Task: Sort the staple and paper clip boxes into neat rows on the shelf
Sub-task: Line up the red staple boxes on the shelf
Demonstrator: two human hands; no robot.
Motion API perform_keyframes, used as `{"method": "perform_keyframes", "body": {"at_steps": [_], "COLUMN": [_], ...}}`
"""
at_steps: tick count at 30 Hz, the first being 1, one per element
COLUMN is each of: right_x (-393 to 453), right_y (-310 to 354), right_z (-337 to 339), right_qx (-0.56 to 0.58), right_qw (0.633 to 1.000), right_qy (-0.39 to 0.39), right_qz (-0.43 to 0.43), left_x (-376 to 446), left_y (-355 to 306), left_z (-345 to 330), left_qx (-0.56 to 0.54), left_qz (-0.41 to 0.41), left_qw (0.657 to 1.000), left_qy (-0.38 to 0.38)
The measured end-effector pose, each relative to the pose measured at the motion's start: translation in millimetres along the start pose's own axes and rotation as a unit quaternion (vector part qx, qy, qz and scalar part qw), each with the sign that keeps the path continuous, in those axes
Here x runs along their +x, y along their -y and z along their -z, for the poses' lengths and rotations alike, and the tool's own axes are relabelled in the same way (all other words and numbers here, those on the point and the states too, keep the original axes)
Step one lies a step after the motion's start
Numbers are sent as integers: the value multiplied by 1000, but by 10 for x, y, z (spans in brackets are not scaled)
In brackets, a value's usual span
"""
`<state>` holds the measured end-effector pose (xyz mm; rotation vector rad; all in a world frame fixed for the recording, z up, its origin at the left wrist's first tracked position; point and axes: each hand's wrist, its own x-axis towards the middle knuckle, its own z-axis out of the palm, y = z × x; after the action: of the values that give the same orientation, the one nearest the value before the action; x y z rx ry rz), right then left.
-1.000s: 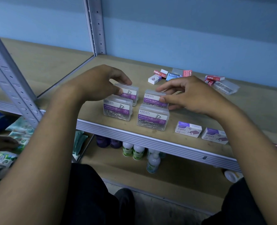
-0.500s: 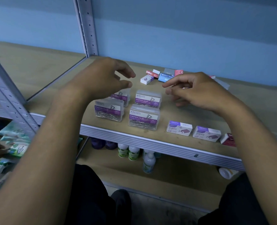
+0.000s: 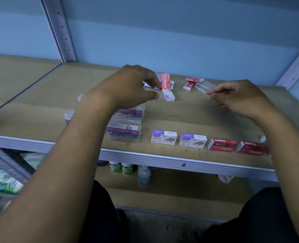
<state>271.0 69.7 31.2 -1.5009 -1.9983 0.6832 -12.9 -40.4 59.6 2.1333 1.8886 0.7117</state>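
Observation:
Clear paper clip boxes with purple labels (image 3: 123, 131) stand grouped at the shelf's front left, partly hidden by my left forearm. To their right along the front edge lie two white-purple staple boxes (image 3: 164, 137) (image 3: 192, 141) and two red staple boxes (image 3: 222, 145) (image 3: 252, 148). At the back lies a loose pile: a red staple box (image 3: 165, 81), a white-purple one (image 3: 168, 95), a blue one (image 3: 151, 86), more red boxes (image 3: 191, 83) and a clear box (image 3: 204, 86). My left hand (image 3: 133, 85) hovers by the pile, fingers loosely curved, holding nothing. My right hand (image 3: 240, 97) reaches toward the clear box, also holding nothing.
The wooden shelf (image 3: 189, 116) has a metal front rail (image 3: 162, 161) and perforated uprights (image 3: 59, 28) at the back left and far right. Bottles (image 3: 143, 175) stand on the lower shelf. Packaged goods (image 3: 1, 179) lie at the lower left.
Both hands let go of the back paper clip boxes, lifted and moved toward the loose pile at the back. The view shifted right, showing the red staple boxes in the front row.

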Motion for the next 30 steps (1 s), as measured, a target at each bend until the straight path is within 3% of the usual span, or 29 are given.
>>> {"method": "perform_keyframes", "body": {"at_steps": [11, 19, 24, 30], "right_x": [63, 546, 980, 1186], "right_y": [-13, 327, 452, 501], "right_z": [57, 30, 26, -76], "right_qx": [-38, -184, -260, -307], "right_qw": [999, 978, 959, 945], "right_qy": [5, 5, 56, 107], "right_qz": [10, 99, 94, 37], "left_x": [249, 774, 1129, 1356], "left_y": [-66, -59, 15, 42], "left_z": [-133, -33, -24, -95], "left_qx": [5, 104, 135, 121], "left_qz": [13, -2, 2, 26], "left_qw": [1000, 994, 991, 987], "left_qy": [-1, 21, 23, 101]}}
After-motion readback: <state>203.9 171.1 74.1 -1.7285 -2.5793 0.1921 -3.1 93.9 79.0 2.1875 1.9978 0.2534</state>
